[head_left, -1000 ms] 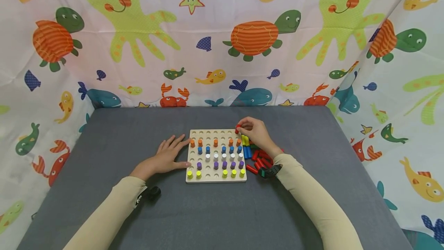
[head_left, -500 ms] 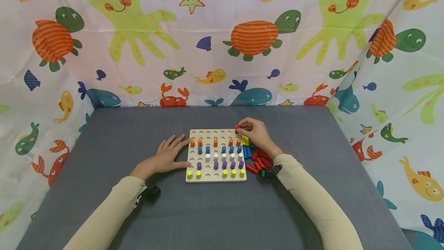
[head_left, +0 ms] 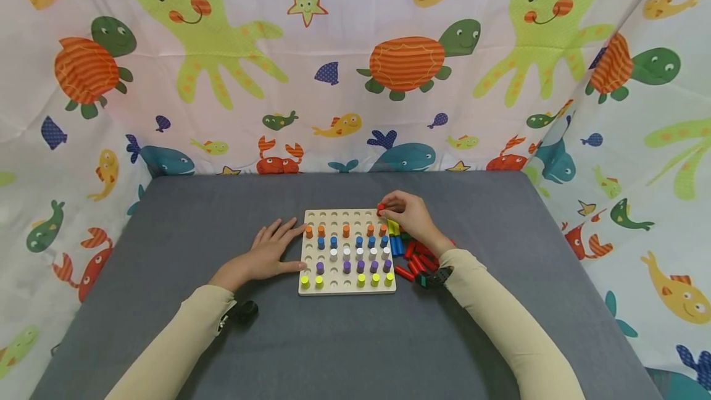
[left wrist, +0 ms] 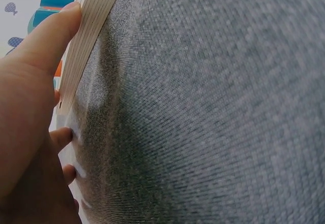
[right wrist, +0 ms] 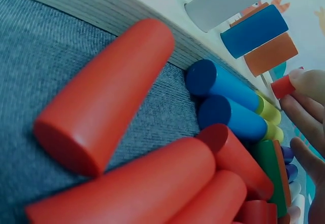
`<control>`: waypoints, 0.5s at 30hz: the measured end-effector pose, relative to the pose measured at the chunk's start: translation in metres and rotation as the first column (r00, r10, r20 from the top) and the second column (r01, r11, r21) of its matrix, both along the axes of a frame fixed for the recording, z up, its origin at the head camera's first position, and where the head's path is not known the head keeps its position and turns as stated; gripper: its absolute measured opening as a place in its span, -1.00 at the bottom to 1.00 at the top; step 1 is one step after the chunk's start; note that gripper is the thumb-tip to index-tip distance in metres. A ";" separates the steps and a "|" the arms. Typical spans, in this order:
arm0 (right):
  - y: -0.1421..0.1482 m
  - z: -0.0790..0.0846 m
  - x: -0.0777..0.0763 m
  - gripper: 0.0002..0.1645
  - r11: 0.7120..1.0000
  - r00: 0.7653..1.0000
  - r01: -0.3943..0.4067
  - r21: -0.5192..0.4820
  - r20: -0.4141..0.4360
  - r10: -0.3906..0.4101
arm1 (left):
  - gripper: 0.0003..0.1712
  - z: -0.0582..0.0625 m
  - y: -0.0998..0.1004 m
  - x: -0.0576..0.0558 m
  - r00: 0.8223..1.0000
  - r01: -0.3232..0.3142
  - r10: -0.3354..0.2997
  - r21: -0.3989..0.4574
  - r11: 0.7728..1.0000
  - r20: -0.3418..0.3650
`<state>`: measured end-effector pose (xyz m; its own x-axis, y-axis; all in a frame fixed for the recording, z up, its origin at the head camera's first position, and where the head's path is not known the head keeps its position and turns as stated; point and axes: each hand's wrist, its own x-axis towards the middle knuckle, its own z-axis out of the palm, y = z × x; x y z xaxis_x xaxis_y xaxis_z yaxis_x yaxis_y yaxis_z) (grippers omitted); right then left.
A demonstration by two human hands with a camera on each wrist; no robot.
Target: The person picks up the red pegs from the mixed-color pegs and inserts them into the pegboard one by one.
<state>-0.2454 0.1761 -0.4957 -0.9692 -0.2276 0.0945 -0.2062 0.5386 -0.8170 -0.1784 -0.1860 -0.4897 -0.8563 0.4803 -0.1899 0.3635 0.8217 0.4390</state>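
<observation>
One hand (head_left: 414, 215) pinches a smooth red cylinder (right wrist: 282, 87).

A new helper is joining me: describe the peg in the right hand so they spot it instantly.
On the grey table, find the pale pegboard and go to its far right corner. There the right hand pinches a red peg. Other red pegs lie loose beside the pegboard; only this one is held.

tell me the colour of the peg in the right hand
Red; the peg pinched in the right hand shows best in the right wrist view.
</observation>
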 end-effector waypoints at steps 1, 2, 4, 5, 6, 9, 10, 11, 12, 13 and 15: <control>0.000 0.000 0.000 -0.80 1.000 1.000 -0.002 -0.001 0.002 0.002 | 0.06 -0.001 0.000 0.000 1.000 0.000 0.000 -0.002 1.000 -0.002; 0.000 0.000 0.000 -0.80 1.000 1.000 -0.001 -0.005 0.007 0.001 | 0.06 -0.001 0.000 -0.001 1.000 -0.001 0.001 -0.002 1.000 -0.003; 0.001 0.000 -0.001 -0.80 1.000 1.000 0.001 -0.008 0.013 -0.001 | 0.06 -0.002 0.000 -0.001 1.000 -0.002 0.002 -0.003 1.000 -0.004; 0.001 0.000 -0.001 -0.80 1.000 1.000 0.002 -0.009 0.016 -0.002 | 0.06 -0.002 0.000 -0.002 1.000 -0.003 0.003 -0.002 1.000 -0.003; 0.001 0.000 -0.001 -0.80 1.000 1.000 0.001 -0.009 0.018 -0.001 | 0.06 -0.003 0.000 -0.002 1.000 -0.005 0.005 -0.001 1.000 0.000; 0.001 0.000 -0.002 -0.79 1.000 1.000 0.002 -0.010 0.026 -0.002 | 0.06 -0.003 0.000 -0.002 1.000 -0.006 0.006 0.002 1.000 0.006; 0.001 0.000 -0.002 -0.79 1.000 1.000 0.001 -0.010 0.027 -0.001 | 0.06 -0.003 -0.001 -0.002 1.000 -0.006 0.006 0.002 1.000 0.007; 0.001 0.000 -0.002 -0.79 1.000 1.000 0.001 -0.010 0.028 0.000 | 0.07 -0.004 -0.001 -0.002 1.000 -0.005 0.005 0.002 1.000 0.007; 0.001 0.000 -0.002 -0.79 1.000 1.000 -0.001 -0.010 0.028 0.001 | 0.06 -0.004 -0.001 -0.002 1.000 -0.005 0.005 0.002 1.000 0.007; 0.001 0.000 -0.002 -0.80 1.000 1.000 0.001 -0.008 0.029 0.000 | 0.06 -0.004 -0.001 -0.002 1.000 -0.005 0.005 0.002 1.000 0.006; 0.001 0.000 -0.002 -0.80 1.000 1.000 -0.005 -0.007 0.030 0.005 | 0.06 -0.004 -0.001 -0.001 1.000 -0.006 0.006 0.000 1.000 0.005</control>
<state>-0.2474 0.1769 -0.4956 -0.9704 -0.2321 0.0667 -0.1840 0.5318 -0.8266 -0.1797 -0.1867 -0.4939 -0.8583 0.4750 -0.1942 0.3562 0.8239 0.4409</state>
